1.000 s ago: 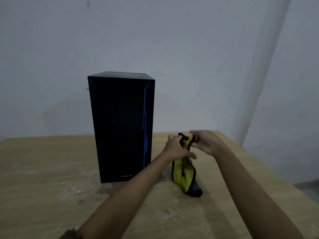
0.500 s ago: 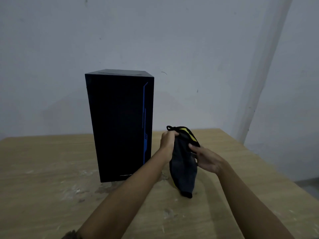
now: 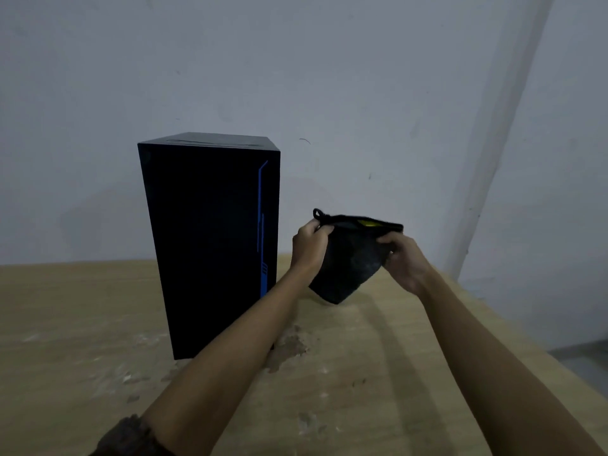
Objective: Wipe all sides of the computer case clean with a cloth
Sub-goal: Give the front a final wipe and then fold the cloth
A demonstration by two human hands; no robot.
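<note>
While the wide wooden surface (image 3: 98,324) carries everything, the tall black case (image 3: 207,241) stands upright on it, toward the left. The case looks big, hard and heavy, so it should stay put under a gentle rub. A hard push near the top could tip it or slide it. I think a flat hand on the top or on a side edge is the best way to steady it or turn it. Its front looks smooth, so fingers may slip there.

The cloth (image 3: 348,261) is just to the right of the case and does not touch it. It is held up over the surface. The side we see is dark, with a bit of yellow at the top. It looks soft, light and floppy, and it sags down to a point. It will fold any way you like, so I would bunch it in one palm to wipe.

The left hand (image 3: 309,245) pinches the top left corner. The right hand (image 3: 403,258) grips the top right edge, with its fingers (image 3: 385,240) curled over the cloth. The top edge runs straight between the two hands
</note>
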